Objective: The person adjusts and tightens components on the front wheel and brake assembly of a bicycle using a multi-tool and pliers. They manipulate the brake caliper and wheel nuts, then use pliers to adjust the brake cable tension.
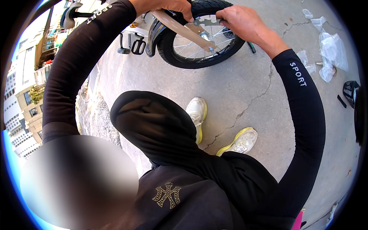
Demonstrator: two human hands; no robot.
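Observation:
A bicycle's front wheel, with a black tire and silver spokes, is at the top middle. Its beige fork slants down to the hub axle. My left hand is closed around the upper part of the fork, with the thumb pointing down; part of its grip is hidden. In my right hand, the fingers pinch one end of a flat grey metal spanner with notched edges. The spanner lies across the spokes in this view, its other end close to my left thumb.
A black fender and pedal sit left of the wheel. Clear plastic wrapping litters the concrete at right, near a black basket-like object. My shoes stand on cracked concrete. A rough stone edge runs at left.

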